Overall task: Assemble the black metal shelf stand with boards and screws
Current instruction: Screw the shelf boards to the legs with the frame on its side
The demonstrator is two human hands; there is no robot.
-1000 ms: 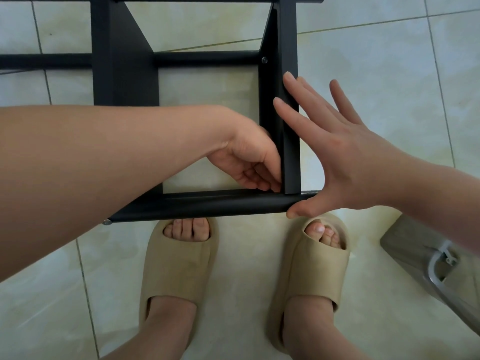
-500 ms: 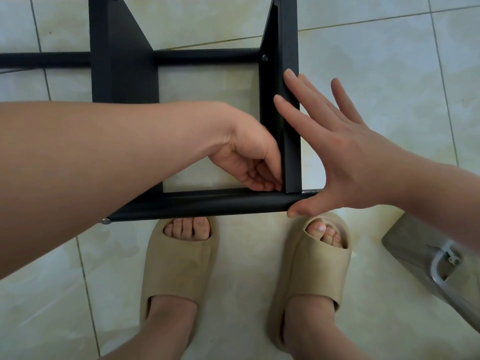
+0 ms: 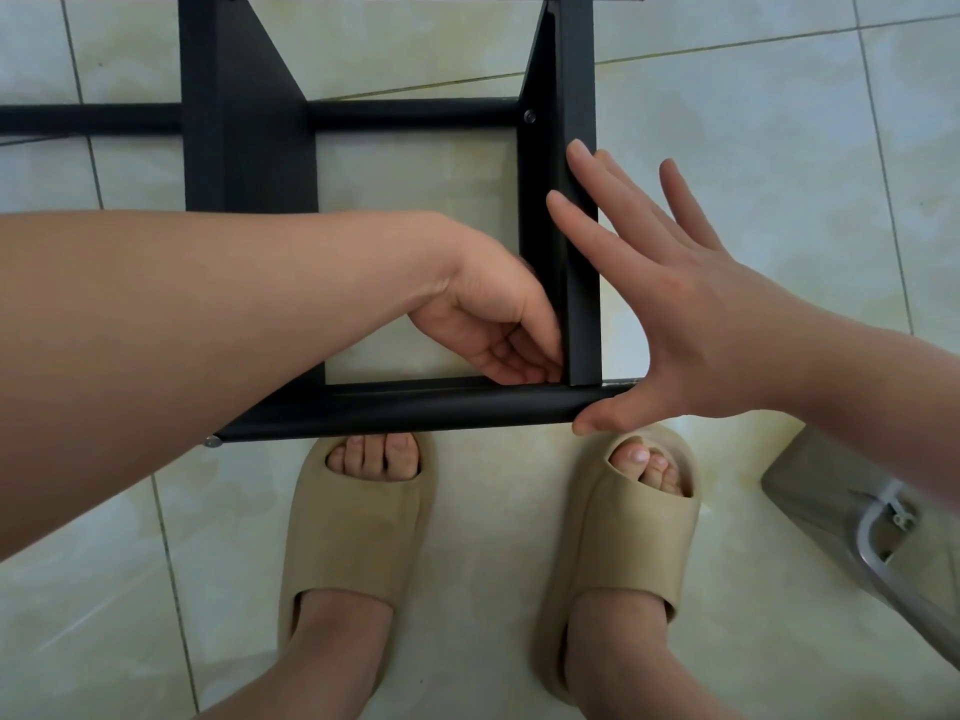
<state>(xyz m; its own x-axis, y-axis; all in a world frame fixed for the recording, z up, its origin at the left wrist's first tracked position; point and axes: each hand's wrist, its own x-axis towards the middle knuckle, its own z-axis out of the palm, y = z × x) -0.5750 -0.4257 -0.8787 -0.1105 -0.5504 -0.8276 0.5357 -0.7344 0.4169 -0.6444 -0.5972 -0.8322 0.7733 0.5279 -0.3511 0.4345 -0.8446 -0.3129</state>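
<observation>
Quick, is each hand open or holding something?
Left hand: fingers curled beside the black upright; grip cannot be told.
Right hand: open, straight fingers against that upright.

Black metal shelf stand (image 3: pixel 426 407) lies partly assembled on tiled floor (image 3: pixel 727 122).

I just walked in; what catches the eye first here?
Two bare hands meet at the near right corner of the black metal frame: the left hand curls its fingers inside the corner, the right hand presses flat against the outside. Just below, feet in beige slippers stand on the pale tiled floor.
</observation>
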